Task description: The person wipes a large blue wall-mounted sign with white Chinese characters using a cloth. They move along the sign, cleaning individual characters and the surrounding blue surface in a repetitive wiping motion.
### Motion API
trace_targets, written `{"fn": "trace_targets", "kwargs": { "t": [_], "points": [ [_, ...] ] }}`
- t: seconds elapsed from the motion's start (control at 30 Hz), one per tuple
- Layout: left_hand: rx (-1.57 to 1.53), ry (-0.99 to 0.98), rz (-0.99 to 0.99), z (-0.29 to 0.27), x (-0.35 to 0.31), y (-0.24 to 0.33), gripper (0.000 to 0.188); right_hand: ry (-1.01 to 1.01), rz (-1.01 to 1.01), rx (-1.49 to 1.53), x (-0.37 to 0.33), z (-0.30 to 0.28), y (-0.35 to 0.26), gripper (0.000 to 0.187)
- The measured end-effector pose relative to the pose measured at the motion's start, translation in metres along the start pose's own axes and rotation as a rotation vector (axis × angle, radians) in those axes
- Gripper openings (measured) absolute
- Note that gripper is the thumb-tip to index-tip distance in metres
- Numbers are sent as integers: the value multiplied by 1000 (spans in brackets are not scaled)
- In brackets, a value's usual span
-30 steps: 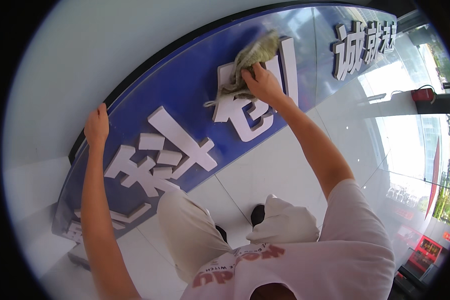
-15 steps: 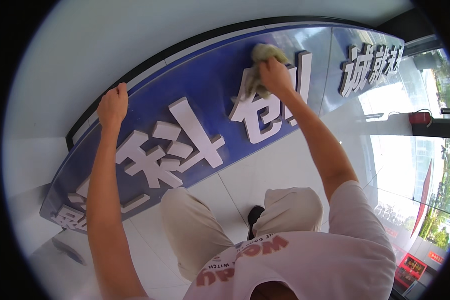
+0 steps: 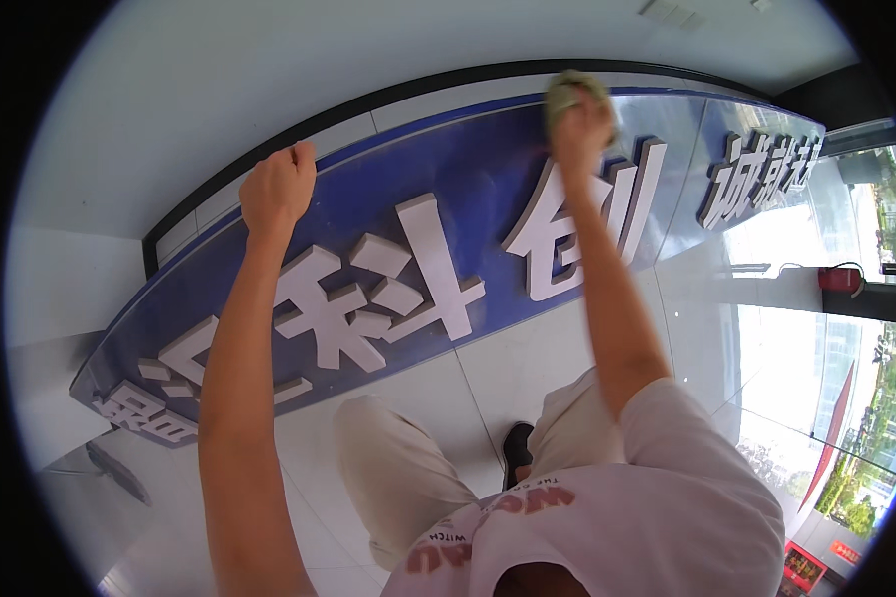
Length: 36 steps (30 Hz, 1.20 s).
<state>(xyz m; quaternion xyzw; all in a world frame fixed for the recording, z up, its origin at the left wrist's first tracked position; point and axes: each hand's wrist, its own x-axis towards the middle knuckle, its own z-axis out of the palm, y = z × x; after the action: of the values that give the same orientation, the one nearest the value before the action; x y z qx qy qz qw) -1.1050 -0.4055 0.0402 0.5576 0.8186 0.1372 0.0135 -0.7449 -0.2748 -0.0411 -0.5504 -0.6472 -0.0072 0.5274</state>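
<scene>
A long blue sign board (image 3: 458, 164) with raised white characters (image 3: 418, 269) leans across in front of me. My left hand (image 3: 279, 187) is closed over its upper edge, left of the middle, with the fingertips hidden behind. A crumpled greenish-grey cloth (image 3: 570, 85) is in my right hand (image 3: 581, 131), pressed at the board's top edge above one large character. Motion smears that hand and the cloth a little.
Behind the board runs a black frame strip (image 3: 329, 122) along the pale wall (image 3: 269, 70). Light floor tiles (image 3: 488, 363) lie below, with my black shoe (image 3: 517, 448) between my knees. A red fire extinguisher (image 3: 840, 280) stands by the glass at right.
My right hand has moved the cloth up from beside the large character to the board's top edge. The view has shifted slightly; my left hand keeps its place on the edge.
</scene>
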Motion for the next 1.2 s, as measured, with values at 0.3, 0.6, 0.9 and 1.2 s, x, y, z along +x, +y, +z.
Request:
{"fn": "trace_targets", "kwargs": {
  "t": [0.3,0.6,0.9,1.2],
  "points": [
    [6,11,-27,-1,-2,-9,55,-524,-110,159,-165,-34,-118,36],
    [-332,105,-73,6,8,-14,55,-231,-256,115,-114,39,-195,35],
    [-224,72,-97,-15,1,-137,64,-558,-925,105,-56,21,-147,40],
    [275,47,-283,-19,-23,-136,68,-466,-204,-9,-229,-38,-104,34]
  ]
}}
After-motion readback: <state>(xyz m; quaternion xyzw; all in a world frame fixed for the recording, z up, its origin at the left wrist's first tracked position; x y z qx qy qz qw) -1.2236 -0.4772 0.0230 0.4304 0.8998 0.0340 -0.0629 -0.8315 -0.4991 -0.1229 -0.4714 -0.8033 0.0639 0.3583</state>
